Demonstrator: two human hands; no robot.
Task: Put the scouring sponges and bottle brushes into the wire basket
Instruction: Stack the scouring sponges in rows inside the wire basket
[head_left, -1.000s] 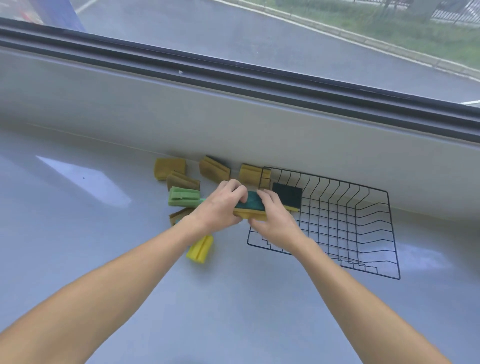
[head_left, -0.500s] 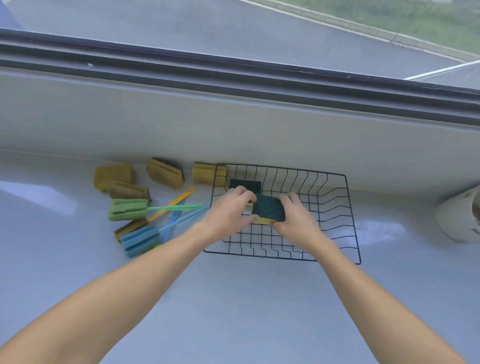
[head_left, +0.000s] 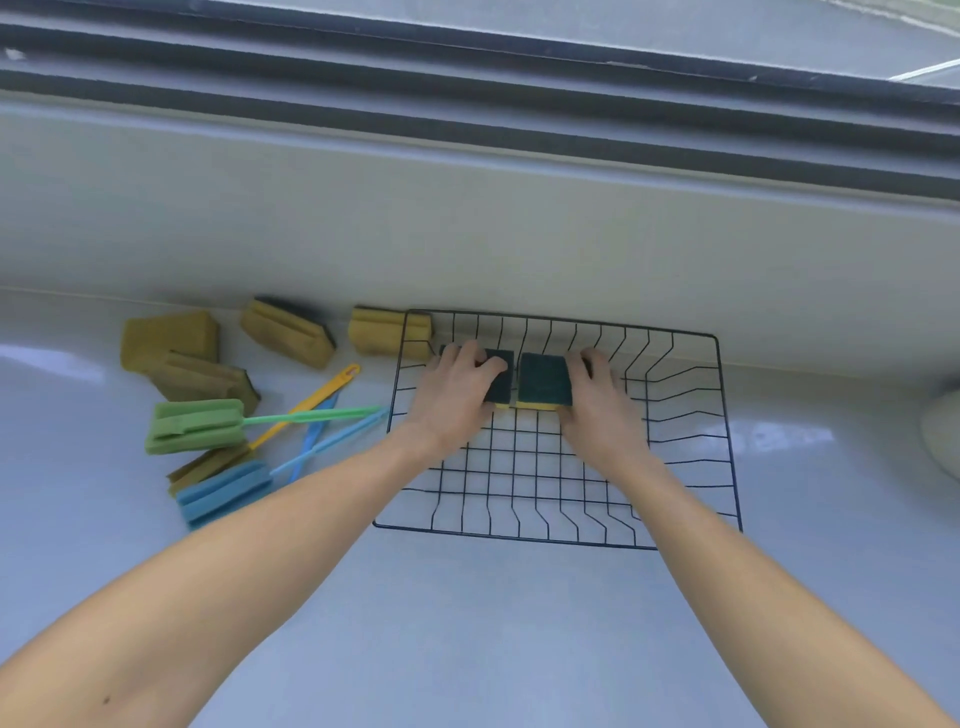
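A black wire basket (head_left: 722, 415) lies on the pale counter. Two green-topped yellow scouring sponges sit side by side at its far left. My left hand (head_left: 454, 395) rests on the left sponge (head_left: 501, 384), my right hand (head_left: 597, 400) grips the right sponge (head_left: 543, 382). Left of the basket lie several more yellow sponges (head_left: 288, 338), one (head_left: 376, 330) touching the basket's corner. A green bottle brush (head_left: 195, 425), a blue bottle brush (head_left: 223, 493) and a yellow-handled one (head_left: 317, 397) lie crossed beside them.
A low wall (head_left: 467, 223) with a dark window track runs behind the counter. A pale rounded object (head_left: 943, 431) sits at the right edge. Bare counter stretches in front of the basket.
Both hands carried the sponge from the basket's left rim to its far left, beside the other sponge. The camera shifted right, so the basket now sits mid-frame.
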